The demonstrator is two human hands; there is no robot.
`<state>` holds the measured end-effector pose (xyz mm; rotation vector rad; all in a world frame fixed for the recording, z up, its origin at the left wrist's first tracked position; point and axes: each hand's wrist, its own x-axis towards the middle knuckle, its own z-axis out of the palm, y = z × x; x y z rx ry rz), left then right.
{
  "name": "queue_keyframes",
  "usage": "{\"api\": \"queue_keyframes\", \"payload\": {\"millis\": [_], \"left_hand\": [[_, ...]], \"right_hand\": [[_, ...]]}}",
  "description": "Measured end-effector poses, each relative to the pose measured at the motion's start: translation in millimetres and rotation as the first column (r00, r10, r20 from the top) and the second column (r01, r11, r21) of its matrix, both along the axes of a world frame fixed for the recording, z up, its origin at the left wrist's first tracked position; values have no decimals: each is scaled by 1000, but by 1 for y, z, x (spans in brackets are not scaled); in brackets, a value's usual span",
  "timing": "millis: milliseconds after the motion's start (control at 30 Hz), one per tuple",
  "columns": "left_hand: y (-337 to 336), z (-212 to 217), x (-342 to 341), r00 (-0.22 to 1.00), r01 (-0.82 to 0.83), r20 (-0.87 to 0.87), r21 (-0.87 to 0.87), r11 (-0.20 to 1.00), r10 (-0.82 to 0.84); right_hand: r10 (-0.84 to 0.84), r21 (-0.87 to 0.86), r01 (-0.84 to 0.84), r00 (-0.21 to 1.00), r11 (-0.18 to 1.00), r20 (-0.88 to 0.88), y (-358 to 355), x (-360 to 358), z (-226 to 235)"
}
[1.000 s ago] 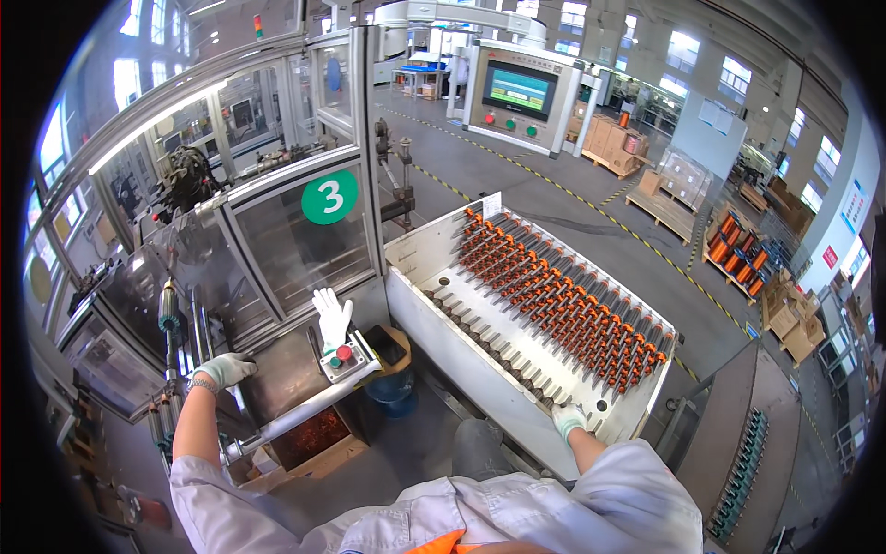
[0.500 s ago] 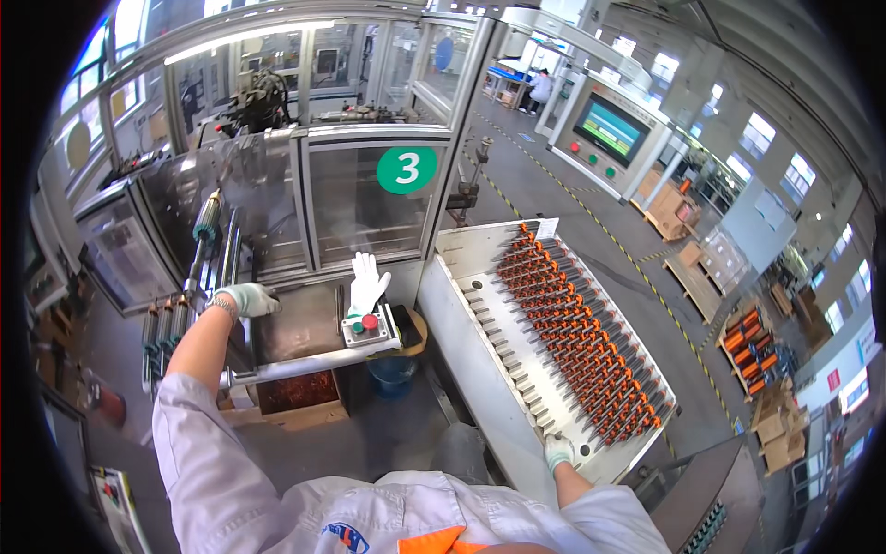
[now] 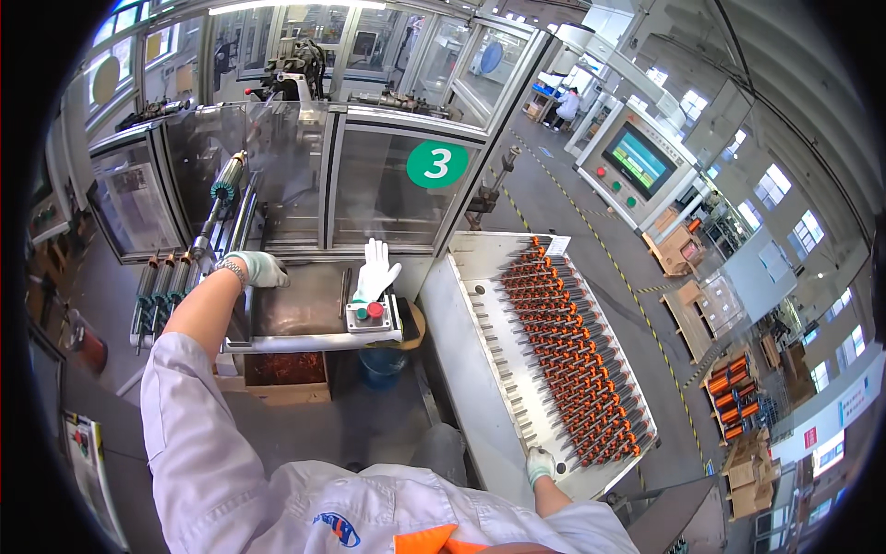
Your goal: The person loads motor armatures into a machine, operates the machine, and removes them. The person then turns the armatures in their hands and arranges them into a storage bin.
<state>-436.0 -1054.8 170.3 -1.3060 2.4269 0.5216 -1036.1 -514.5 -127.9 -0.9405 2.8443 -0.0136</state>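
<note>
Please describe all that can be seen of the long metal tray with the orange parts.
The tray is a long, shallow trough of grey sheet metal with raised side walls, running from the glass-walled machine toward the person. Orange-and-dark wound rotors lie side by side in a row along its right half; the left half is bare. A white label sits at its far corner. The gloved right hand rests on its near end.

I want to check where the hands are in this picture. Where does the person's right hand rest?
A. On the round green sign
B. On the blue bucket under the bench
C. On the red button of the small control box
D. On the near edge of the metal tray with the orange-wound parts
D: the gloved right hand grips the near edge of the metal tray that holds the orange-wound parts, far from the control box.
</note>
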Motion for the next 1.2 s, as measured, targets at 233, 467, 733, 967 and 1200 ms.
{"api": "queue_keyframes", "payload": {"millis": [233, 467, 733, 967, 1200], "left_hand": [[-8, -9, -13, 975, 224, 27, -53, 973, -223], [-34, -54, 72, 951, 304, 58, -25, 952, -303], [-16, -27, 9, 992, -78, 97, -12, 997, 79], [-7, -20, 12, 992, -12, 123, -5, 1000, 12], [-25, -13, -15, 993, -11, 118, -41, 999, 16]], "right_hand": [[-152, -88, 158, 986, 984, 70, 2, 5, 20], [-127, -141, 149, 980, 979, 156, -43, 33, 26], [78, 195, -81, 997, 977, 24, -17, 17, 29], [-16, -75, 17, 1000, 997, 20, -4, -7, -4], [96, -106, -96, 995, 990, -6, -7, -23, 11]]}}
